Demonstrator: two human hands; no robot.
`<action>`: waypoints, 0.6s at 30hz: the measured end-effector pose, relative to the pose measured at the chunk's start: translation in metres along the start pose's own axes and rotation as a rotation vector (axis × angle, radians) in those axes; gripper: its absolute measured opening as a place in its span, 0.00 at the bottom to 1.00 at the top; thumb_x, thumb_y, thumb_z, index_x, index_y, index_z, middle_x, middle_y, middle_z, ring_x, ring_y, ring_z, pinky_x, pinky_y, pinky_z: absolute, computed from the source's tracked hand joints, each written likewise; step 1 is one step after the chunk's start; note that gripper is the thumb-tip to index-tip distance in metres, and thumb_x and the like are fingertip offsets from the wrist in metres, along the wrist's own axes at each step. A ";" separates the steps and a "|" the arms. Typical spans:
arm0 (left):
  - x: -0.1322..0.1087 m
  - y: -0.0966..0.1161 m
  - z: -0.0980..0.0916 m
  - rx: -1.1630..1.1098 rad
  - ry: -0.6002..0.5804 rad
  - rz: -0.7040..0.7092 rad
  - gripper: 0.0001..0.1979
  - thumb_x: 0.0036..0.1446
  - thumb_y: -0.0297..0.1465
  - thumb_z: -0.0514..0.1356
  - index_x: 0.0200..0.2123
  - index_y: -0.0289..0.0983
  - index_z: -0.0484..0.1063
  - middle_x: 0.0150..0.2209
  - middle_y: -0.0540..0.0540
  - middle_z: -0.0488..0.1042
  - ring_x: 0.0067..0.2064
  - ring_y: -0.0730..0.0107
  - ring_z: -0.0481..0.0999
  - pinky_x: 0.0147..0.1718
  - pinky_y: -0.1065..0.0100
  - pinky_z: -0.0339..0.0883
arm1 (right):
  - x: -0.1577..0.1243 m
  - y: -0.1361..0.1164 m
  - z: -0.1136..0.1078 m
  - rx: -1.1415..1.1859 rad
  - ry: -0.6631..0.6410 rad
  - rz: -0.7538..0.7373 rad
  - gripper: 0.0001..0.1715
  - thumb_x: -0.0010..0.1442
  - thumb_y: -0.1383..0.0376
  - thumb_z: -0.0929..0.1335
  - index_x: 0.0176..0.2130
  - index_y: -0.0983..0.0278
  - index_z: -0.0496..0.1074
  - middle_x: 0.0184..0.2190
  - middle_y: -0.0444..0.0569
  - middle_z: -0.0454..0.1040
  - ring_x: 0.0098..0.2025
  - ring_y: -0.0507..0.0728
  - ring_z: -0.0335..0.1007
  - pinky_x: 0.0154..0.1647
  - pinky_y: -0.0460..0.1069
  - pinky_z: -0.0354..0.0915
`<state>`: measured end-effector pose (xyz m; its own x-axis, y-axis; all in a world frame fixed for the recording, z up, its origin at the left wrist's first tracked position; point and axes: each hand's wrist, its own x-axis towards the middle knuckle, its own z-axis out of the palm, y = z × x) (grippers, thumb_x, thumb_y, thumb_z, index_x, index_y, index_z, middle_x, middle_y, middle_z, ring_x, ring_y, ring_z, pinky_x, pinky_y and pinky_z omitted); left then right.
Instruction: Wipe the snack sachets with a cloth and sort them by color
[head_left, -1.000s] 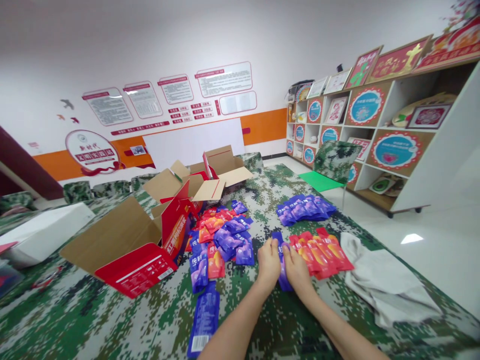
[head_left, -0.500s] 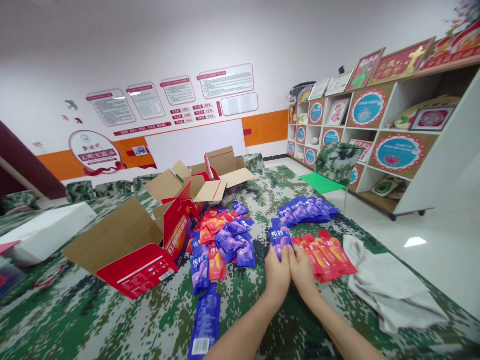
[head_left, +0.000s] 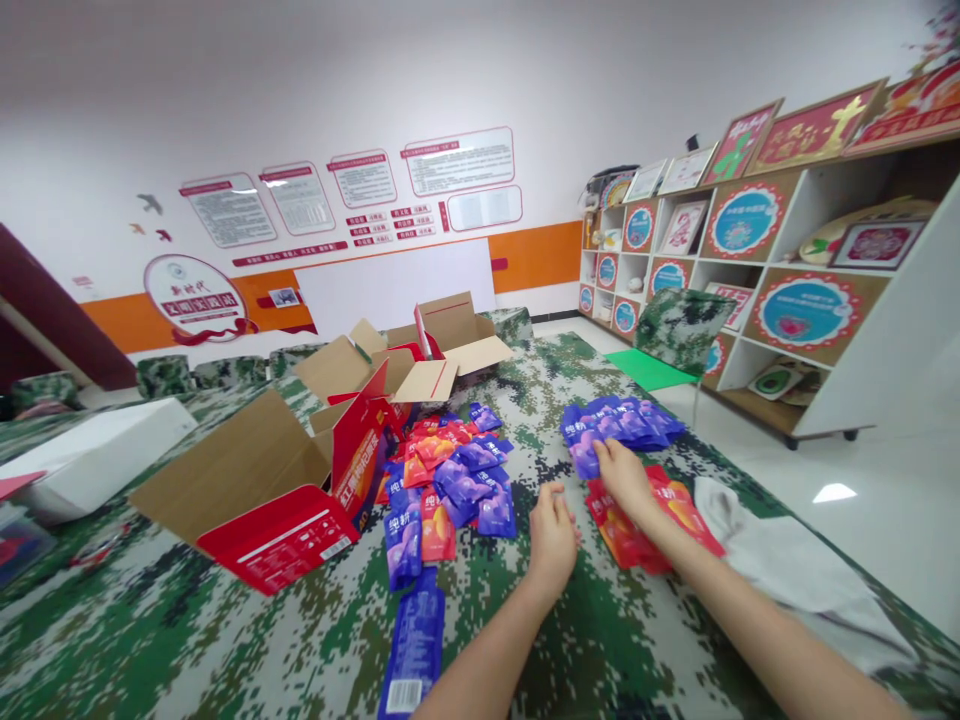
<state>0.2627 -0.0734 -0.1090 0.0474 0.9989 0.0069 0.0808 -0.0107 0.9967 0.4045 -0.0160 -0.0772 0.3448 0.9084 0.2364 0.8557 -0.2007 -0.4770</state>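
Note:
My right hand (head_left: 624, 480) pinches the lower edge of a purple pouch (head_left: 582, 450) at the left end of a row of overlapping purple pouches (head_left: 634, 420). Its wrist passes over a row of red pouches (head_left: 679, 510), hiding part of them. My left hand (head_left: 553, 535) hovers above the table with its fingers curled in and nothing visible in them. To its left lies a loose heap of mixed pouches, with a purple pouch (head_left: 496, 508) nearest to the hand and a red pouch (head_left: 437, 525) beside it.
Open red cartons, one at the front (head_left: 277, 535) and others behind, stand left of the heap on the camouflage tablecloth (head_left: 300, 660). One purple pouch (head_left: 414, 645) lies back side up near me. A grey cloth (head_left: 795, 570) lies at right. A white box (head_left: 97, 455) sits far left.
My hands were together on a purple pouch. Now they are apart: my right hand has carried the pouch forward to the purple row, and my left hand has let go.

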 end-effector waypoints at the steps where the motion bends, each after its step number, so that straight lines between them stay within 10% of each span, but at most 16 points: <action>1: 0.002 -0.004 0.000 0.029 0.004 0.024 0.14 0.58 0.36 0.45 0.41 0.37 0.64 0.24 0.52 0.65 0.19 0.78 0.64 0.18 0.75 0.58 | 0.018 0.005 0.000 -0.025 0.001 0.020 0.25 0.62 0.57 0.52 0.37 0.67 0.69 0.33 0.58 0.74 0.35 0.59 0.70 0.36 0.49 0.60; 8: 0.008 -0.023 -0.002 0.202 -0.021 0.120 0.13 0.56 0.28 0.44 0.34 0.36 0.67 0.26 0.49 0.69 0.25 0.75 0.68 0.26 0.73 0.60 | 0.092 0.021 0.010 -0.151 -0.086 0.070 0.21 0.60 0.62 0.56 0.38 0.73 0.71 0.35 0.66 0.74 0.41 0.61 0.71 0.41 0.51 0.61; 18: 0.007 -0.019 -0.005 0.272 0.000 0.167 0.12 0.52 0.24 0.46 0.33 0.37 0.69 0.25 0.50 0.69 0.27 0.73 0.68 0.29 0.72 0.59 | 0.067 0.013 -0.007 -0.261 0.039 -0.106 0.24 0.62 0.60 0.54 0.42 0.75 0.67 0.35 0.69 0.73 0.40 0.66 0.70 0.38 0.56 0.60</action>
<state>0.2560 -0.0660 -0.1276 0.0825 0.9822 0.1689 0.3355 -0.1869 0.9233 0.4412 0.0395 -0.0622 0.2578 0.9158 0.3081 0.9566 -0.1971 -0.2148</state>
